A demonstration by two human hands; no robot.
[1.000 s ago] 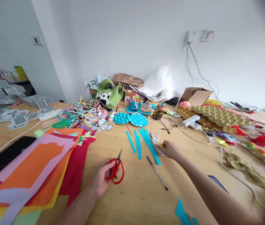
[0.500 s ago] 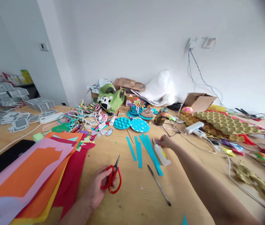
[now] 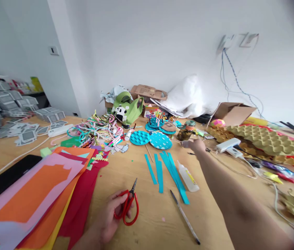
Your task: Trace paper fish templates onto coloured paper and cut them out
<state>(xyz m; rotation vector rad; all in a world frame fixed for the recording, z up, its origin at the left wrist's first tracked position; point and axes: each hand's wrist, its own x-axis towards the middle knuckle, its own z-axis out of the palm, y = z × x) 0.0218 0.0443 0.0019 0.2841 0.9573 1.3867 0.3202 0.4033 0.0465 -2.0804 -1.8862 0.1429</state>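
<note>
My left hand (image 3: 115, 213) is closed around the red handles of a pair of scissors (image 3: 129, 205), whose dark blades point up and away. My right hand (image 3: 198, 146) reaches across the table to the front of a jar (image 3: 187, 130) with dark contents. Its fingers are closed and blurred beside a small pale thing (image 3: 185, 143) that I cannot make out. Nearer lies a glue bottle (image 3: 188, 177) on its side, apart from both hands. Blue paper strips (image 3: 174, 177) lie left of the bottle, and a pen (image 3: 185, 217) rests in front.
Coloured sheets (image 3: 32, 191) and a black phone (image 3: 8, 175) lie at left. Blue discs (image 3: 160, 140), a pile of pipe cleaners (image 3: 94, 128) and a green bag (image 3: 127, 109) stand farther back. At right are a power strip (image 3: 228, 145), cords and egg cartons (image 3: 266, 139).
My right hand has moved from beside the glue bottle's tip farther back, close to the jar. My left hand still holds the scissors. The view has turned slightly left.
</note>
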